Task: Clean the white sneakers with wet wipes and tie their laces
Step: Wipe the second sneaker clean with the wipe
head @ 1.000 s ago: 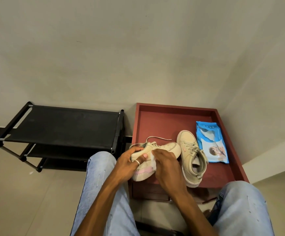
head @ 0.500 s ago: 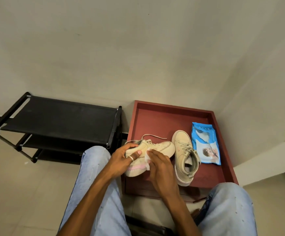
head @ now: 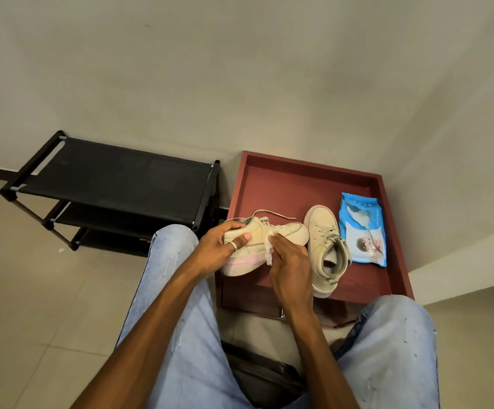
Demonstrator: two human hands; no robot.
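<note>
Now left hand [head: 214, 250] grips sneaker [head: 287, 231], right hand [head: 291, 262] wipe [head: 268, 252].

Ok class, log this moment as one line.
phase: wiping | left hand: grips held sneaker | right hand: presses wipe on it | second sneaker: on tray

Head-worn view, steeply downward, close over lap.

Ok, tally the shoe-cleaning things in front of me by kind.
Sneakers: 2 (held sneaker, resting sneaker)
Loose wet wipe: 1
Blue wet-wipes pack: 1
Total: 4
</note>
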